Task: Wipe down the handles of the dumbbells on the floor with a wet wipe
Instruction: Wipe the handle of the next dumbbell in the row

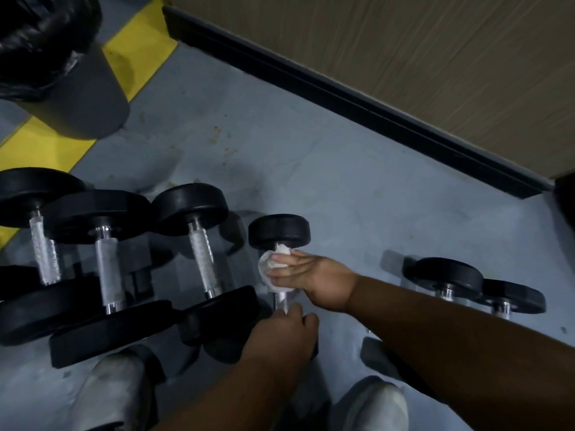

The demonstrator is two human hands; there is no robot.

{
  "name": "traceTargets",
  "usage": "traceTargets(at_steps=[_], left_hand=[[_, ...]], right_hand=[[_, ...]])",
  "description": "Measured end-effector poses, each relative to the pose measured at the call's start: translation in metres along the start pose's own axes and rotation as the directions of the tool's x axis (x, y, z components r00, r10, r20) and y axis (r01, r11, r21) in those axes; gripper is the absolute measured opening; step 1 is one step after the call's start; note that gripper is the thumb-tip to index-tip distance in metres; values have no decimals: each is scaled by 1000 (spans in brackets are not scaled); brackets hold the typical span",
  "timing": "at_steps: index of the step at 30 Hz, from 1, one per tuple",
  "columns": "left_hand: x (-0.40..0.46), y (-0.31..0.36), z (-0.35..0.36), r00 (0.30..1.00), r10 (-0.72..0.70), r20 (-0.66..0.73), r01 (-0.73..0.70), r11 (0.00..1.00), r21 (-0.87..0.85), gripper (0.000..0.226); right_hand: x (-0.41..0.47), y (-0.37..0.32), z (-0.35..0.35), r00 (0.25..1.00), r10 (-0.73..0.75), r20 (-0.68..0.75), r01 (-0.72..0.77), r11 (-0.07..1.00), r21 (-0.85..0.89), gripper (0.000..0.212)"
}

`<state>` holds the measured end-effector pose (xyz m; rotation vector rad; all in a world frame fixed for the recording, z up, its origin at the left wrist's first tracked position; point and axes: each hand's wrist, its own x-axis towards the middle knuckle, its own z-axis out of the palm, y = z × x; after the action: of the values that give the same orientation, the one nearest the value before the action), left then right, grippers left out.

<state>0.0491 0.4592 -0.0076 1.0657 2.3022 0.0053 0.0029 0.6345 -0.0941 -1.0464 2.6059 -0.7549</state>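
From the head camera, the right hand (314, 276) wraps a white wet wipe (270, 269) around the upper handle of a small dumbbell (279, 231) lying on the grey floor (311, 169) near centre. At six o'clock of the wipe, the left hand (284, 334) closes on the handle's lower end. Three larger dumbbells (102, 265) lie toward nine o'clock, two more (479, 287) toward three o'clock.

Grey floor (311, 157); dumbbells (202, 244); bin (90, 101)

Bare floor (326, 194) beyond; dumbbells (199, 244) crowd the left.
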Motion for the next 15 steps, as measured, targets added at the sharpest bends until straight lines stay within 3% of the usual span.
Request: traceTargets(at_steps=[3,4,8,12,15], left_hand=[[-5,-5,7,993,47,-109,-50,998,-25,36],[-7,-5,11,995,78,-68,-78,997,-4,36],[2,-5,24,997,60,-57,-57,997,49,42],[0,3,21,999,7,-36,-5,999,49,42],[2,3,27,992,-19,-123,22,999,24,26]], right_hand=[[-12,-15,17,1000,-3,-25,4,1000,18,49],[-16,-18,17,999,-34,4,34,999,13,45],[-12,-3,0,986,-121,114,118,992,32,55],[-1,2,-2,996,88,-23,-87,995,41,73],[-13,-21,16,999,2,-41,-1,999,36,50]])
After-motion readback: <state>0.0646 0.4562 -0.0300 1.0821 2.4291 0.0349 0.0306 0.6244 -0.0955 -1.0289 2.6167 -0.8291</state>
